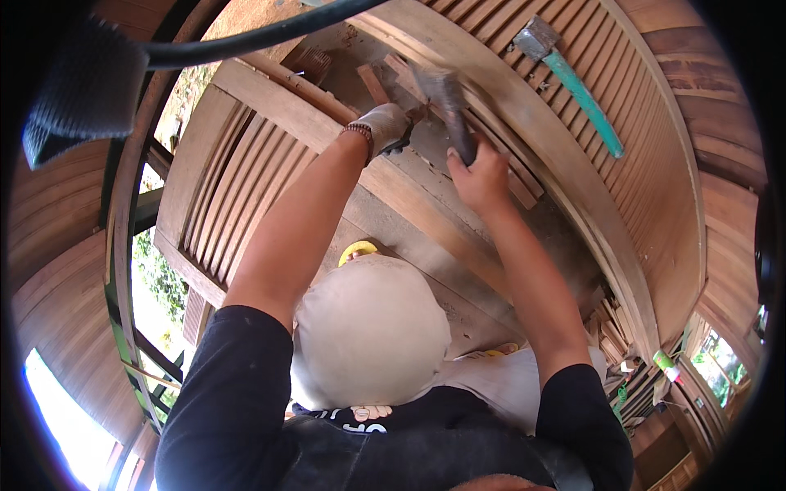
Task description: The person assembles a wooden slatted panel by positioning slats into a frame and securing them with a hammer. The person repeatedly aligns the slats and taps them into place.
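My right hand (481,176) is wrapped round the dark handle of a hammer (461,135), whose grey head is smeared by motion. Just left of it, my left hand (388,128) wears a pale work glove with dark fingertips. Its fingers are closed near a wooden edge; what they hold, if anything, is too small and hidden to name. Under both hands lies a wooden frame, with a long rail (442,217) running down to the right. Several loose wooden strips (520,184) lie beside the hammer.
A slatted wooden panel (237,188) stretches to the left. On a larger curved-looking slatted panel (647,237) at the right rests a second hammer (583,98) with a teal handle. A black cable (270,45) crosses the top. My knee (372,327) and a yellow sandal (358,248) are below.
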Demonstrator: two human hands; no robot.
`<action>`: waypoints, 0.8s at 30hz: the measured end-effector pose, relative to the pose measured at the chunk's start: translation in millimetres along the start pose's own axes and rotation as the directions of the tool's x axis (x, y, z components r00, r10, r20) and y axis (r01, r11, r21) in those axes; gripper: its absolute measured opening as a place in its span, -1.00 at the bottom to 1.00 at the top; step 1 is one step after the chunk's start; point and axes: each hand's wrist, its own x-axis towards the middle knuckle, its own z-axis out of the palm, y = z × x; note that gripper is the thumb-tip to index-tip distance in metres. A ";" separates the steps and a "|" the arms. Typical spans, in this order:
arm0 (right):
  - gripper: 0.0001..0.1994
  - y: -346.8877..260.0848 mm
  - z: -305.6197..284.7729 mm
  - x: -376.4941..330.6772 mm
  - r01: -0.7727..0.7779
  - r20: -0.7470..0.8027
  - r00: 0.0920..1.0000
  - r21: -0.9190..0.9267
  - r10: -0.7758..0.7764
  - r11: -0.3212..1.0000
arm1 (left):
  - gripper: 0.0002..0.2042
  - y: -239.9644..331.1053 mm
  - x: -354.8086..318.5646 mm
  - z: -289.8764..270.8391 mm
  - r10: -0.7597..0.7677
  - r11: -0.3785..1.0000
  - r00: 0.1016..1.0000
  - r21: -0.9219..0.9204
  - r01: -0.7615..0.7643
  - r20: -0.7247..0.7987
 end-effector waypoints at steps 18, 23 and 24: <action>-0.73 35.7 6.6 5.0 -0.113 0.236 0.957 -0.233 0.168 0.966 | -0.74 11.1 -11.7 7.1 0.155 0.982 0.986 0.098 -0.159 0.054; -0.72 8.5 -10.4 6.2 -0.075 0.188 0.978 -0.117 0.096 0.990 | -0.77 25.3 -20.9 7.8 0.027 0.997 0.999 0.069 -0.029 0.035; -0.73 -4.0 -14.4 8.0 -0.054 0.111 0.992 -0.034 0.057 0.998 | -0.77 33.7 -27.2 2.4 -0.047 0.996 0.999 0.071 0.045 0.023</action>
